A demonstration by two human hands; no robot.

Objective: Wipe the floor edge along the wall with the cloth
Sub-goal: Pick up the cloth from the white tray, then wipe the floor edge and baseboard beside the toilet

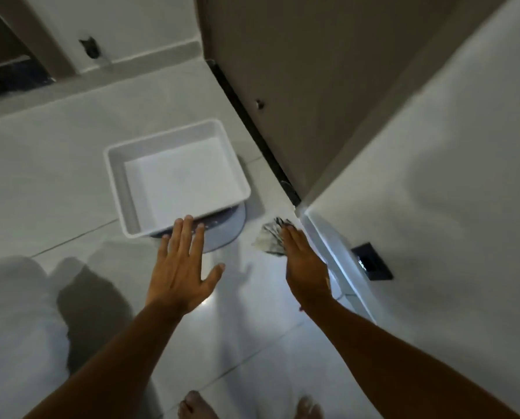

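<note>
My right hand (pixel 305 264) presses the crumpled cloth (pixel 270 238) flat against the floor tile, fingers extended over it, not gripping. The cloth lies just beside the white skirting (pixel 333 252) at the wall corner. To wipe well, I should keep the cloth edge tight against the skirting and drag it along the joint under steady pressure. My left hand (pixel 181 264) is spread open and empty, fingertips at the rim of the white tray (pixel 113 173). The tray sits on a round grey base (pixel 225 234), near the cloth, narrowing the working lane. A dark wall socket (pixel 372 261) sits just above the skirting; keep moisture clear of it.
</note>
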